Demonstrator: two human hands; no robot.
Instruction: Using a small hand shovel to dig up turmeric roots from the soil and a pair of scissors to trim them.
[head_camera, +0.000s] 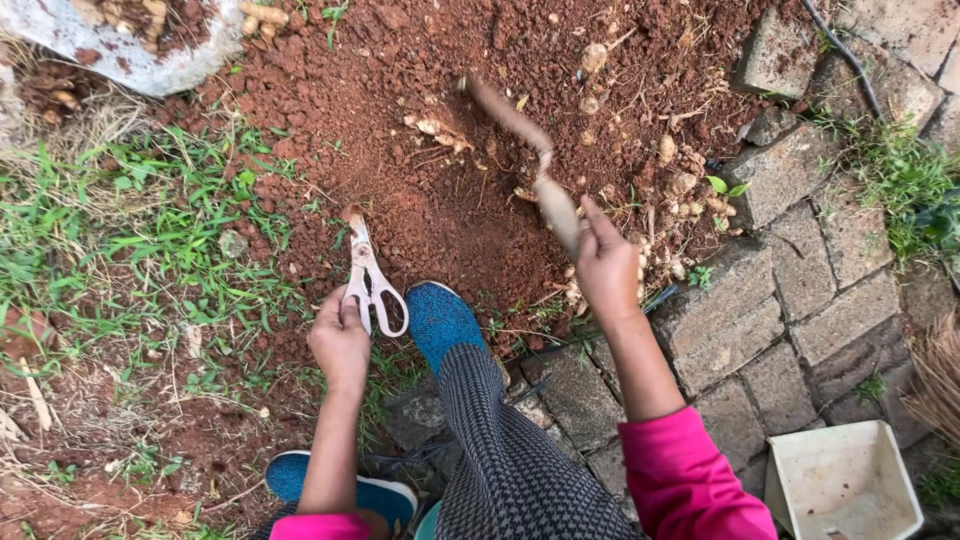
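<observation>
Pale shears (368, 280) in left hand (340, 340), a muddy root (540, 185), perhaps, in right hand (607, 265).

Red, crumbly soil (400, 130) forms the ground, strewn with small pale root pieces (670, 185); grass (130, 230) borders it on one side, grey paving bricks (800, 270) on the other, bearing a white tub (845, 485)

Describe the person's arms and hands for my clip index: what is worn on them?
Both hands, the left hand and the right hand, are bare, with no gloves. No rings or watch show. Each arm has a bright pink sleeve pushed up, leaving the forearms uncovered; the left arm's sleeve shows only at the bottom edge of the picture.
</observation>
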